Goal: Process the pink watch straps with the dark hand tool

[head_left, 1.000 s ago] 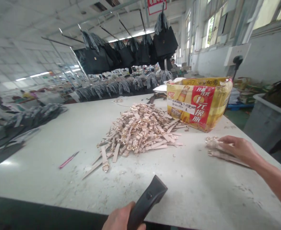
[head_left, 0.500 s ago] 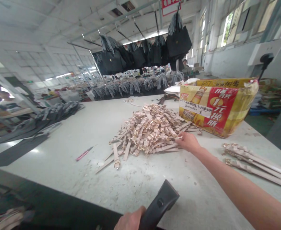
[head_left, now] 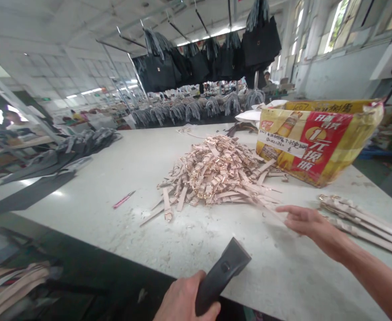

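My left hand (head_left: 185, 296) is wrapped round a black handheld tool (head_left: 223, 272) at the table's near edge. Beyond it, a heap of pale beige straps with gold buckles (head_left: 216, 171) lies on the table. To the right of the heap is my right hand (head_left: 303, 220), its fingers closed on a pale strap (head_left: 271, 211) that is blurred by motion and stretches back to the heap's edge. A few more buckled straps (head_left: 359, 220) lie side by side at the far right.
A yellow and red carton (head_left: 319, 147) stands behind the heap on the right. A pink pen-like tool (head_left: 124, 199) and dark grey pieces (head_left: 32, 191) lie on the table (head_left: 116, 240). Black bags (head_left: 159, 71) hang from a rack at the back.
My right hand has drawn back from the heap toward the right, with a strap trailing from it. The left hand, holding the black tool, now shows more fully. The view has shifted slightly.
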{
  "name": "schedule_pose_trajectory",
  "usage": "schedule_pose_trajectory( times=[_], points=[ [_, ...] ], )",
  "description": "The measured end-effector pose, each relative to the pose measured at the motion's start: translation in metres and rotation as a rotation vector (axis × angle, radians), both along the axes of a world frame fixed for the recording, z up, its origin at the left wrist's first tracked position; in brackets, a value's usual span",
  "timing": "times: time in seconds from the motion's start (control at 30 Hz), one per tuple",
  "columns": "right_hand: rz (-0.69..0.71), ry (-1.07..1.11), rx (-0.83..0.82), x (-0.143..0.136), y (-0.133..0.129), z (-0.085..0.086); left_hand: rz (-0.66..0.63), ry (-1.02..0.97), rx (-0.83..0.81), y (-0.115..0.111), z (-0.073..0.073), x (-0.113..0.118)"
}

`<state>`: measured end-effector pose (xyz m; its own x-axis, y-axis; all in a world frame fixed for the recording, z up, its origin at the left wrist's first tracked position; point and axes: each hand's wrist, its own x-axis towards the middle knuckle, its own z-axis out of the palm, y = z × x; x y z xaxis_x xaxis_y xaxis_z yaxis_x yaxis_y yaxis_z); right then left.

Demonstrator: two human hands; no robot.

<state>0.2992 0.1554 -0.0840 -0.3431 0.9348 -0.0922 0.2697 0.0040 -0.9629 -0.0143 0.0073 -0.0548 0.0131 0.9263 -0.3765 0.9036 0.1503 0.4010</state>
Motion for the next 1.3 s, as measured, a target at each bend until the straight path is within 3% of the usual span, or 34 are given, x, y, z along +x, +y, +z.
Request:
schedule_pose_trajectory(
  times=[0.13,0.23,0.37,0.43,0.73,1.03,1.2,1.3],
  points=[
    [0.165,-0.084,-0.078,0.032,-0.048,-0.014,0.009,-0.022,0.011,-0.001,0.002,0.006],
    [0.269,-0.256,0.051,0.043,-0.067,-0.019,-0.001,-0.011,0.018,-0.001,0.002,0.010],
    [0.148,-0.580,0.338,0.042,-0.071,-0.020,-0.018,0.020,0.021,0.000,0.002,0.015],
    [0.102,-0.643,0.437,0.032,-0.071,-0.020,-0.035,0.031,0.020,0.002,0.005,0.017],
    [0.016,-0.488,0.491,-0.032,-0.075,-0.038,-0.167,0.155,0.000,0.024,0.027,0.022],
    [0.122,-0.389,0.411,-0.026,-0.069,-0.037,-0.366,0.217,0.019,0.049,0.043,0.030],
    [0.228,-0.360,0.380,-0.019,-0.067,-0.036,-0.353,0.183,-0.011,0.054,0.045,0.030],
    [0.206,-0.346,0.413,-0.018,-0.068,-0.038,-0.306,0.162,-0.034,0.052,0.040,0.026]
  ],
)
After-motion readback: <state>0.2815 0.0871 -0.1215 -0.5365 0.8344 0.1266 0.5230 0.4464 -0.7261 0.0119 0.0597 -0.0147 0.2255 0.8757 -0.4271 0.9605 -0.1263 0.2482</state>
